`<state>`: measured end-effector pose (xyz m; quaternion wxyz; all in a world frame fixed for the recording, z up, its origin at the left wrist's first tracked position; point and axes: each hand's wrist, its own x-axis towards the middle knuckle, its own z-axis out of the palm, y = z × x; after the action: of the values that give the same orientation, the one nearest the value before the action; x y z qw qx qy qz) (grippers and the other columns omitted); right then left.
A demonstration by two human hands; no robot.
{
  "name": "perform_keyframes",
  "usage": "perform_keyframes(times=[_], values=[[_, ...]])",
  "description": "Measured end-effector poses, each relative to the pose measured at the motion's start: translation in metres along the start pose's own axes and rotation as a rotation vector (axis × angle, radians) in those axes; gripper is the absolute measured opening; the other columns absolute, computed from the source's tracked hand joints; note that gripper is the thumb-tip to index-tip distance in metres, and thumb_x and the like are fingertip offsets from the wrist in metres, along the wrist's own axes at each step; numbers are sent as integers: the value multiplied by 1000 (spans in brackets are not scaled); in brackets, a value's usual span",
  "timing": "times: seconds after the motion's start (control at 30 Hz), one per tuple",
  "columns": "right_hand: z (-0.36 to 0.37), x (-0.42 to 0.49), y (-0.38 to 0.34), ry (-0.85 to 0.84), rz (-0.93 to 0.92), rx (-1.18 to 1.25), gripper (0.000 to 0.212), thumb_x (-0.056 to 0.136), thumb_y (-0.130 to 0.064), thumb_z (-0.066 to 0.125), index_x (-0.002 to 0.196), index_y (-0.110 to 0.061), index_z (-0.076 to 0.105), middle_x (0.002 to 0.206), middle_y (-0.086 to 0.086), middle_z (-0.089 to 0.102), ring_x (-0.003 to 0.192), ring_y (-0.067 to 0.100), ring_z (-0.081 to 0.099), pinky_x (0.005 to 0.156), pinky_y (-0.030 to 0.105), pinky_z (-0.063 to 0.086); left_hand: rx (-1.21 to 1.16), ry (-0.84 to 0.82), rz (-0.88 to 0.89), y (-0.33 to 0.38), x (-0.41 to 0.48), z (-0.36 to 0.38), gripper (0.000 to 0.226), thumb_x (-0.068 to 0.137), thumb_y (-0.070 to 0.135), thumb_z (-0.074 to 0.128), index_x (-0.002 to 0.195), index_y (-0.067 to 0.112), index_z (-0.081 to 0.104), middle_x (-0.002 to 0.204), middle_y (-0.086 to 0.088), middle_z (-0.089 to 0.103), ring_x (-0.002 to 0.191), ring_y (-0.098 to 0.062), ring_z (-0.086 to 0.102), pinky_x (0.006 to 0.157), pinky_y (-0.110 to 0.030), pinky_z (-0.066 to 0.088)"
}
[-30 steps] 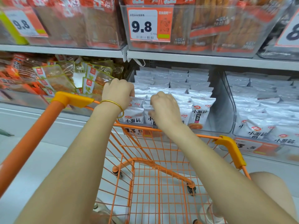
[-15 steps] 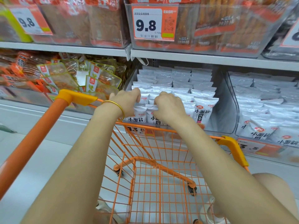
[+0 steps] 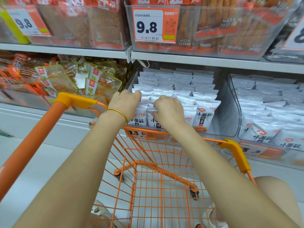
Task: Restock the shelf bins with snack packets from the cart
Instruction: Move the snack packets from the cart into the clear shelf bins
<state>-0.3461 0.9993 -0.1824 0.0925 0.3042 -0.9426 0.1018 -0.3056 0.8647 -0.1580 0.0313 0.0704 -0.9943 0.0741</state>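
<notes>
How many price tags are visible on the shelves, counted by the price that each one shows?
9.8 tags: 2
13.5 tags: 2 (first digit of the right one is hidden)
Cut-off tag at the right edge, price incomplete: 1
Total: 5

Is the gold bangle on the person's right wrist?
No, the bangle circles the left wrist, just behind the left hand that reaches into the white packets.
</notes>
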Motion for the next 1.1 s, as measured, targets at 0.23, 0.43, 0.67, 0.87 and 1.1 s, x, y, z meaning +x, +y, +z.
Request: perform_keyframes(times=[0.23,0.43,0.67,0.87,1.1], values=[[-38,-24,40,140,166,264,43,85,-6,48,127,-16,53,131,5,53,123,25,43,97,36,38,-252,228,-43,32,11,-10,46,87,5,44,132,10,43,136,-10,42,126,-29,33,100,-39,28],[-18,-31,103,278,504,292,43,96,-11,40,140,-9,41,148,15,34,135,33,29,106,40,30,-274,13,237,87,24,5,52,100,35,20,149,21,10,158,0,4,145,-14,0,117,-43,0],[3,-28,106,194,574,504,48,100,-20,37,146,-9,28,153,15,19,128,37,41,104,41,35,-167,-92,216,93,29,5,53,100,38,13,150,18,11,158,2,3,144,-11,1,116,-42,-4],[3,-28,106,183,536,518,51,99,-17,39,147,-8,25,152,15,17,130,37,37,103,38,34,-192,-85,188,100,29,4,54,100,36,17,150,17,9,158,1,4,144,-12,2,117,-42,-3],[-6,-23,113,205,537,388,48,98,-19,40,144,-7,29,153,16,19,132,37,32,102,42,34,-235,-50,171,101,39,1,54,99,34,20,150,17,7,158,-1,1,144,-12,-1,117,-39,-2]])
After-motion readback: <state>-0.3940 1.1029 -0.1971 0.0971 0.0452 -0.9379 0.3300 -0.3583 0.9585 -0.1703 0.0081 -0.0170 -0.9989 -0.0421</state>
